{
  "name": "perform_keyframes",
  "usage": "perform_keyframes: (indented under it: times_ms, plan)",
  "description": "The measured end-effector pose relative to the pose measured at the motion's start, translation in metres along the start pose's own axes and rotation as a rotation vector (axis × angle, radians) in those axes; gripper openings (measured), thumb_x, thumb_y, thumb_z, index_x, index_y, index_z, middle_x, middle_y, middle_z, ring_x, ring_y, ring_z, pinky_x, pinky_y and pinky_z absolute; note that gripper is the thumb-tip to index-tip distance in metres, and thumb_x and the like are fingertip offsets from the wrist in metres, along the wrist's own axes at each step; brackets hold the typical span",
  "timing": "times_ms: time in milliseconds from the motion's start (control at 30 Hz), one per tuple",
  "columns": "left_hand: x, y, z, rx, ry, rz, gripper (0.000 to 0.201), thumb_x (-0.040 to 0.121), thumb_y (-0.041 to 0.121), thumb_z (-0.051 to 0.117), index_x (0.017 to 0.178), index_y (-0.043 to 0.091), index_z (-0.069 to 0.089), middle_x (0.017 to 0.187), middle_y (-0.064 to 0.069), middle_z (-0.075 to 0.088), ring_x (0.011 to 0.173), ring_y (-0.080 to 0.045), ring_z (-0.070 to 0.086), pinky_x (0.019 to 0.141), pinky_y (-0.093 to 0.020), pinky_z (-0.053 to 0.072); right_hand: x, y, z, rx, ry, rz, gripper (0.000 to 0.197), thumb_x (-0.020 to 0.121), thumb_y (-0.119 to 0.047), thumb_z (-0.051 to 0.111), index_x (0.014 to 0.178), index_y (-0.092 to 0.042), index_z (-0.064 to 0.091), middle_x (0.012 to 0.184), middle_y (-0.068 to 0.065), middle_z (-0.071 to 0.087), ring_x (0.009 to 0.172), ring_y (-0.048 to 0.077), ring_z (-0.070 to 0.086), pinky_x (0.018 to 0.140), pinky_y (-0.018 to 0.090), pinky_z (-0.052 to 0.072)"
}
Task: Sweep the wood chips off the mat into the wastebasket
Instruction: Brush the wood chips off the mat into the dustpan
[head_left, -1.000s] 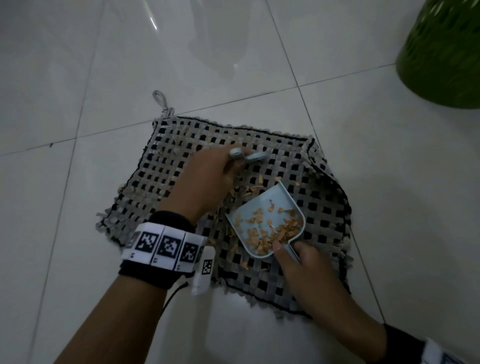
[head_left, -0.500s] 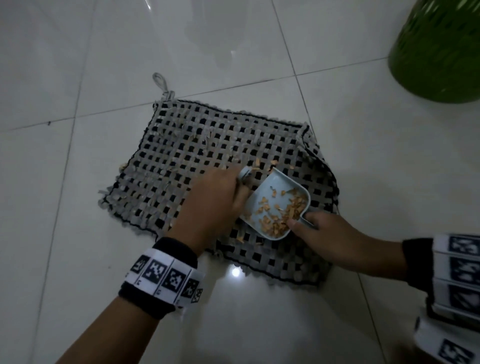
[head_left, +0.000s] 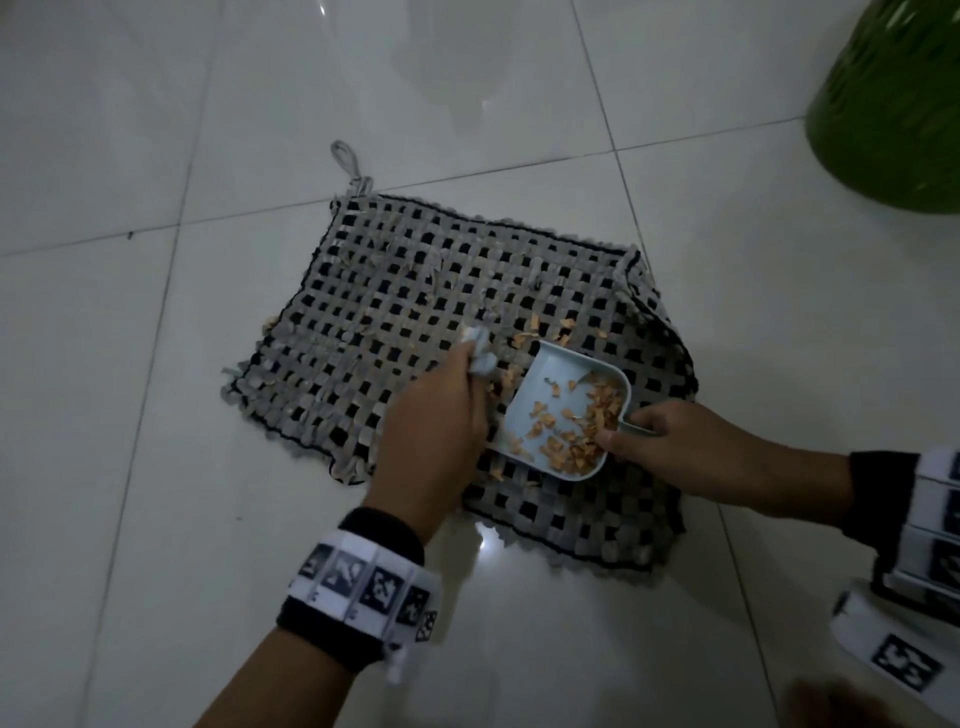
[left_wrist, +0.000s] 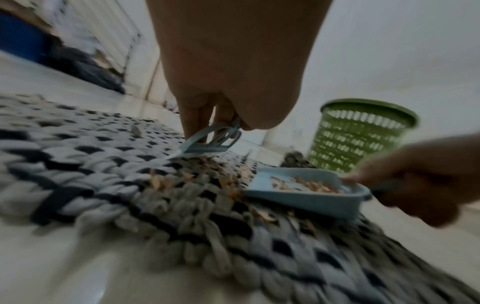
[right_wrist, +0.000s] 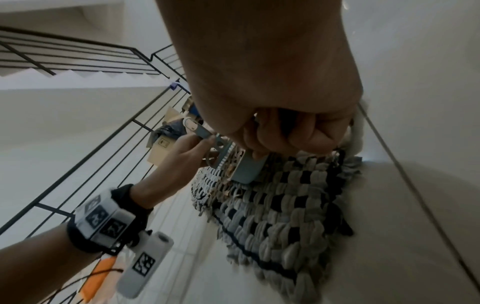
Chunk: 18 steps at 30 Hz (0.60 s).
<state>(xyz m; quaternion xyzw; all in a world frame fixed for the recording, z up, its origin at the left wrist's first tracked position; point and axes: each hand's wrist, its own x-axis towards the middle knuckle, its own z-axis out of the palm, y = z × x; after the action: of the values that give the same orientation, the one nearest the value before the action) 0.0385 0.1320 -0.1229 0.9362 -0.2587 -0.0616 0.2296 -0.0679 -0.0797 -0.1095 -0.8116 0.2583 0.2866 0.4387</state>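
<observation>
on the floor tiles, sweeping chips into a dustpan

mat (head_left: 395, 312) lies soft and lumpy under both hands; wastebasket (head_left: 893, 104) stands well apart beyond the right hand (head_left: 691, 447), whose fingers curl round the stiff dustpan (head_left: 561, 410) handle. left hand (head_left: 431, 421) pinches the small brush (left_wrist: 210, 142), bristles on the weave. wood chips (head_left: 587, 415), light and likely to snag, sit in the pan and just beside its lip.

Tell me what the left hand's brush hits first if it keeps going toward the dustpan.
Likely the loose wood chips on the mat, then the dustpan's open edge; depth is unclear.
</observation>
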Motion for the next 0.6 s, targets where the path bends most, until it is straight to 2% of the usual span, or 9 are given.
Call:
perform_keyframes:
  times_ms: [67,133,200,267,333,400,467,533,600]
  plan:
    - [-0.010,0.014,0.008,-0.032,-0.034,0.015,0.036,0.108,0.032,0.033,0.139,0.022,0.050,0.078,0.011,0.058,0.058,-0.002,0.049,0.050,-0.018,0.037,0.001,0.002,0.002,0.006,0.001,0.001,0.050,0.092,-0.047,0.059,0.078,0.000,0.067,0.039,-0.008,0.040,0.031,0.006,0.033,0.039,0.019,0.028]
    - [-0.017,0.025,0.015,-0.074,-0.067,0.038,0.036,0.108,0.034,0.031,0.139,0.024,0.047,0.093,0.008,0.066,0.073,-0.006,0.061,0.061,-0.026,0.053,0.002,0.003,0.004,0.002,0.003,-0.005,0.050,0.093,-0.047,0.058,0.080,0.000,0.069,0.037,-0.008,0.040,0.030,0.004,0.034,0.039,0.018,0.028]
    - [-0.021,0.035,0.020,-0.067,-0.089,0.050,0.036,0.107,0.036,0.030,0.137,0.024,0.046,0.103,0.005,0.069,0.083,-0.010,0.065,0.067,-0.032,0.057,0.002,0.004,0.004,-0.008,0.005,-0.009,0.047,0.093,-0.047,0.058,0.078,-0.004,0.069,0.035,-0.008,0.044,0.029,0.004,0.037,0.040,0.019,0.029]
    - [-0.022,0.044,0.021,-0.049,-0.105,0.042,0.043,0.103,0.038,0.027,0.139,0.023,0.044,0.106,0.001,0.069,0.086,-0.015,0.066,0.068,-0.035,0.057,0.002,0.005,0.004,-0.006,0.017,-0.019,0.044,0.093,-0.048,0.057,0.074,-0.009,0.068,0.035,-0.011,0.048,0.030,0.002,0.041,0.042,0.020,0.030]
    - [-0.023,0.055,0.019,-0.062,-0.104,0.053,0.043,0.102,0.037,0.029,0.135,0.018,0.048,0.101,-0.002,0.070,0.082,-0.019,0.067,0.066,-0.036,0.056,0.002,0.006,0.006,-0.007,0.018,-0.034,0.045,0.093,-0.048,0.057,0.069,-0.010,0.065,0.035,-0.010,0.046,0.030,0.003,0.039,0.043,0.020,0.030]
    - [-0.023,0.061,0.014,-0.122,-0.083,0.048,0.031,0.107,0.035,0.031,0.114,0.017,0.055,0.083,0.001,0.066,0.070,-0.018,0.066,0.056,-0.032,0.054,0.002,0.008,0.007,-0.014,0.015,-0.041,0.046,0.093,-0.049,0.056,0.068,-0.010,0.064,0.036,-0.009,0.044,0.031,0.004,0.037,0.043,0.021,0.029]
    - [-0.019,0.057,0.006,-0.209,-0.047,0.026,0.031,0.109,0.036,0.030,0.099,0.019,0.054,0.065,0.005,0.056,0.052,-0.009,0.057,0.042,-0.026,0.047,0.002,0.009,0.006,-0.021,0.017,-0.040,0.049,0.092,-0.052,0.056,0.074,-0.007,0.068,0.041,-0.007,0.046,0.034,0.004,0.039,0.045,0.023,0.031]
    - [-0.011,0.043,-0.001,-0.226,0.064,0.009,0.035,0.109,0.034,0.031,0.101,0.016,0.060,0.057,0.005,0.049,0.043,-0.010,0.044,0.035,-0.024,0.034,0.002,0.010,0.005,-0.010,0.010,-0.041,0.052,0.091,-0.052,0.055,0.084,-0.003,0.071,0.047,-0.006,0.046,0.036,0.004,0.039,0.046,0.023,0.032]
    - [-0.002,0.023,-0.003,-0.102,0.136,-0.021,0.034,0.108,0.030,0.033,0.112,0.013,0.062,0.060,0.008,0.044,0.045,-0.009,0.037,0.040,-0.019,0.023,0.002,0.012,0.005,0.003,0.003,-0.043,0.052,0.092,-0.050,0.055,0.089,0.000,0.070,0.047,-0.006,0.046,0.036,0.004,0.039,0.045,0.021,0.031]
